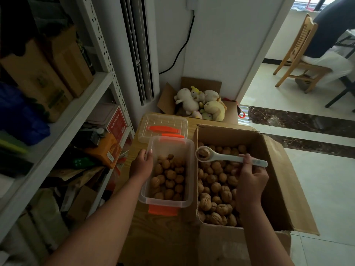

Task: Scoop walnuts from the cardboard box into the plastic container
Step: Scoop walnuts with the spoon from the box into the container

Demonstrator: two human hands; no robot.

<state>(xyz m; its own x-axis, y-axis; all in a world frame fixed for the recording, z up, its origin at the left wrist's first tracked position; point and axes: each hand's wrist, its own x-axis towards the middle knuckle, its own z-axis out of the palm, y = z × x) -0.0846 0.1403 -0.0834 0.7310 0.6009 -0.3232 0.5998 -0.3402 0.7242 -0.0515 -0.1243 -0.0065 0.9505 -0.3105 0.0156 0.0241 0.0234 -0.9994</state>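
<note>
An open cardboard box [276,169] full of walnuts [217,187] stands on a wooden table. To its left sits a clear plastic container [169,144] with orange latches, partly filled with walnuts [170,179]. My left hand [141,166] grips the container's left rim. My right hand [249,181] holds the handle of a white scoop [228,158]. One walnut [203,153] lies in the scoop's bowl, which hovers over the box's left wall, beside the container's right rim.
The container's clear lid [163,125] with orange clips lies behind it. A box of plush toys [201,104] stands farther back. A metal shelf [63,120] packed with boxes lines the left side. At the far right a person sits on a wooden chair [295,54].
</note>
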